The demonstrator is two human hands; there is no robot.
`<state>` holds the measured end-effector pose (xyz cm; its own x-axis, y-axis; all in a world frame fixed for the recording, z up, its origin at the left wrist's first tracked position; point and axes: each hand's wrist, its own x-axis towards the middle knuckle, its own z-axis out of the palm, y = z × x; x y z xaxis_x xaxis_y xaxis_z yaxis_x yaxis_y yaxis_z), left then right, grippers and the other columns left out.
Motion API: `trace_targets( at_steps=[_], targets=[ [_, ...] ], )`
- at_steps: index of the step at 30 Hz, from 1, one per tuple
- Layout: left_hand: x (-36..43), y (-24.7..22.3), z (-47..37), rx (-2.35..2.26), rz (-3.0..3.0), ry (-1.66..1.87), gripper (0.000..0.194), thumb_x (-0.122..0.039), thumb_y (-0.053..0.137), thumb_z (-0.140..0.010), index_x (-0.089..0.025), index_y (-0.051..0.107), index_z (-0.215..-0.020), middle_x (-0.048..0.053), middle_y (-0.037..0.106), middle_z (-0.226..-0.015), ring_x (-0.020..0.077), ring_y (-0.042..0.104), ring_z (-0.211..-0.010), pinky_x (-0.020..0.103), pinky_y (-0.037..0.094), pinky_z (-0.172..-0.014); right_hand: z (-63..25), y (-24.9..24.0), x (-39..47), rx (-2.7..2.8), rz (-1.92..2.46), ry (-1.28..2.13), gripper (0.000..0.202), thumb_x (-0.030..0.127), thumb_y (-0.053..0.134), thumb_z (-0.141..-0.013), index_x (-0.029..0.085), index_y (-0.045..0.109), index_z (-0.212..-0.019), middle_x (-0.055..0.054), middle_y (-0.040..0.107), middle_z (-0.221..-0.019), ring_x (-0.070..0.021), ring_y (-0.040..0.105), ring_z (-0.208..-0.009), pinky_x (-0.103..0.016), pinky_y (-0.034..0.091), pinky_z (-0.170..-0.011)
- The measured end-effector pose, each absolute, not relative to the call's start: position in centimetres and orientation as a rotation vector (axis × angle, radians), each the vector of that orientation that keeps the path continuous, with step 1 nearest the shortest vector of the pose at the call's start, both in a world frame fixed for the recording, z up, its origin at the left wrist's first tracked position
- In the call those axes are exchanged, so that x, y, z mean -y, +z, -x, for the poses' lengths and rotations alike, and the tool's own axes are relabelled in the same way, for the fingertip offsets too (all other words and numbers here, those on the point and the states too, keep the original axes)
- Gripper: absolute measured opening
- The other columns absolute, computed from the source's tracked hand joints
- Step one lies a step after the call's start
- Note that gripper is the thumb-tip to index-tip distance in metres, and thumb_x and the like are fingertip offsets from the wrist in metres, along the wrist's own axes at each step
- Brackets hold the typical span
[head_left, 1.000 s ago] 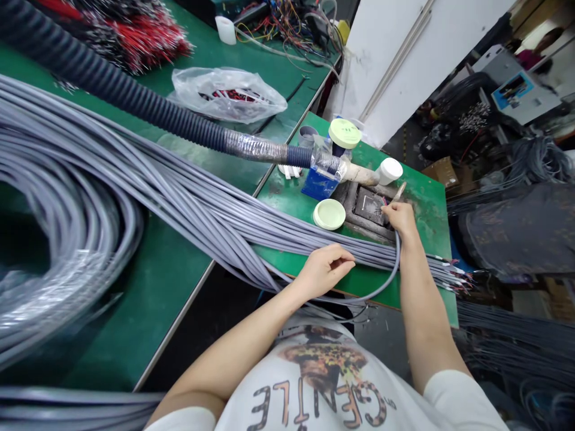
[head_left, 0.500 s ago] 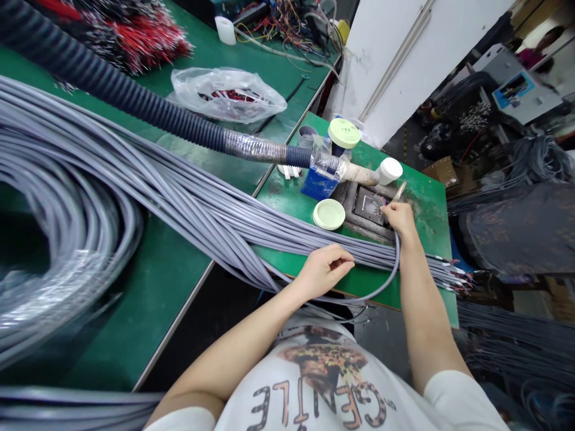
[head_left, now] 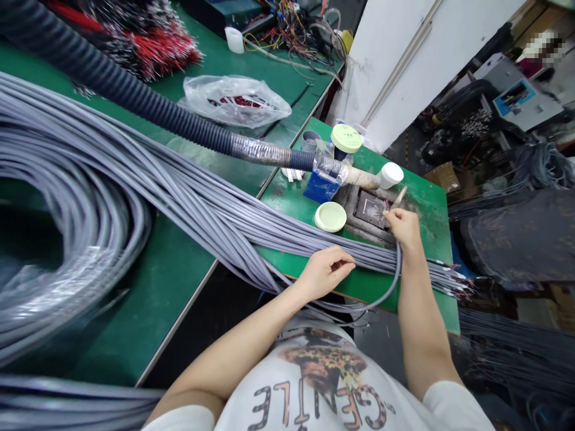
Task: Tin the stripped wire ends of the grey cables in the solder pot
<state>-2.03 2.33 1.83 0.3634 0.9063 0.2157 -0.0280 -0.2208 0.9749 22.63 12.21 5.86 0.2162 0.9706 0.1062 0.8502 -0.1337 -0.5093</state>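
My right hand pinches the end of a grey cable, whose thin coloured wires stick out past the fingertips. These wires are at the right edge of a square solder pot with a dull grey surface. From this hand the cable loops down and back to the left, beneath the bundle. My left hand is by the near side of a thick bundle of grey cables, with its fingers curled towards the thumb and nothing visible between them.
A corrugated hose ends in a pale nozzle beside the pot. Around it stand a blue box, a shallow pale green lid, a green-lidded jar and a white cup. Coiled cables lie left.
The right hand and the cable end have shifted slightly down and right relative to the pot. The left hand stays nearly in place. The whole view has moved a little.
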Motion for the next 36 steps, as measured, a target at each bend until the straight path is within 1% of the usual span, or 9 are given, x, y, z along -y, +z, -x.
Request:
trace_targets(
  at_steps=[5, 9, 13, 21, 27, 30, 32, 34, 36],
  targets=[
    [-1.7, 1.8, 1.2, -0.854, -1.282, 1.152, 0.014, -0.029, 0.064, -0.082, -0.016, 0.071, -0.081, 0.004, 0.065, -0.078, 0.0115, 0.055, -0.067, 0.024, 0.042, -0.060, -17.3, 7.8, -5.9, 1.585, 1.712, 0.667, 0.032, 0.042, 0.061, -0.080, 0.017, 0.058, -0.060, 0.005, 0.046, -0.048, -0.0100, 0.042, -0.047, -0.024, 0.033, -0.050],
    [-1.3, 1.9, 0.2, -0.796, -0.798, 1.184, 0.022, -0.033, 0.073, -0.073, -0.015, 0.070, -0.086, 0.002, 0.064, -0.072, 0.0100, 0.054, -0.062, 0.022, 0.041, -0.055, -13.9, 8.4, -2.6, 1.530, 1.602, 0.780, 0.031, 0.036, 0.062, -0.082, 0.017, 0.056, -0.059, 0.005, 0.046, -0.050, -0.0091, 0.040, -0.049, -0.023, 0.032, -0.050],
    [-1.2, 2.0, -0.4, -0.695, -0.497, 1.163, 0.028, -0.031, 0.077, -0.067, -0.015, 0.068, -0.089, 0.000, 0.063, -0.069, 0.0076, 0.053, -0.058, 0.018, 0.037, -0.050, -12.5, 8.2, -1.5, 1.502, 1.556, 0.855, 0.030, 0.033, 0.061, -0.083, 0.017, 0.056, -0.058, 0.005, 0.045, -0.050, -0.0085, 0.039, -0.048, -0.023, 0.031, -0.049],
    [-0.7, 2.5, -0.7, -0.630, -0.383, 1.201, 0.021, -0.026, 0.077, -0.070, -0.015, 0.066, -0.084, -0.003, 0.061, -0.065, 0.0053, 0.052, -0.056, 0.017, 0.037, -0.051, -11.9, 7.5, -1.1, 1.486, 1.517, 0.923, 0.029, 0.034, 0.062, -0.083, 0.016, 0.057, -0.060, 0.006, 0.046, -0.049, -0.0075, 0.040, -0.047, -0.022, 0.031, -0.047],
    [-0.6, 2.5, -0.9, -0.620, -0.345, 1.208, 0.022, -0.027, 0.077, -0.069, -0.015, 0.067, -0.084, -0.003, 0.061, -0.065, 0.0048, 0.052, -0.054, 0.017, 0.036, -0.051, -11.8, 7.5, -1.0, 1.468, 1.509, 0.925, 0.031, 0.033, 0.062, -0.083, 0.017, 0.055, -0.058, 0.006, 0.046, -0.048, -0.0070, 0.039, -0.046, -0.022, 0.031, -0.047],
    [-0.7, 2.7, -0.9, -0.607, -0.300, 1.221, 0.020, -0.029, 0.077, -0.069, -0.015, 0.067, -0.079, -0.003, 0.060, -0.065, 0.0046, 0.051, -0.055, 0.017, 0.038, -0.054, -11.6, 7.5, -0.9, 1.474, 1.495, 0.928, 0.032, 0.033, 0.061, -0.084, 0.017, 0.055, -0.058, 0.005, 0.047, -0.049, -0.0070, 0.041, -0.047, -0.022, 0.033, -0.047],
    [-0.8, 2.9, -0.7, -0.603, -0.301, 1.250, 0.019, -0.030, 0.075, -0.071, -0.015, 0.066, -0.076, -0.003, 0.059, -0.066, 0.0047, 0.050, -0.055, 0.018, 0.038, -0.054, -11.6, 7.4, -0.6, 1.478, 1.472, 0.973, 0.026, 0.033, 0.060, -0.085, 0.017, 0.059, -0.065, 0.005, 0.049, -0.050, -0.0075, 0.044, -0.047, -0.022, 0.036, -0.048],
    [-1.1, 3.0, -0.3, -0.654, -0.390, 1.350, 0.015, -0.030, 0.072, -0.075, -0.016, 0.067, -0.077, -0.003, 0.058, -0.070, 0.0048, 0.048, -0.054, 0.019, 0.038, -0.054, -11.8, 7.2, -0.1, 1.466, 1.430, 1.054, 0.016, 0.033, 0.059, -0.087, 0.018, 0.065, -0.084, 0.005, 0.053, -0.054, -0.0082, 0.047, -0.047, -0.022, 0.038, -0.049],
    [-1.2, 3.0, 0.3, -0.758, -0.663, 1.526, 0.009, -0.027, 0.071, -0.076, -0.018, 0.070, -0.079, -0.001, 0.060, -0.073, 0.0065, 0.051, -0.059, 0.020, 0.040, -0.057, -12.0, 7.0, 0.5, 1.425, 1.381, 1.141, 0.022, 0.032, 0.057, -0.088, 0.020, 0.064, -0.106, 0.005, 0.056, -0.057, -0.0085, 0.048, -0.047, -0.022, 0.039, -0.048]
  ],
)
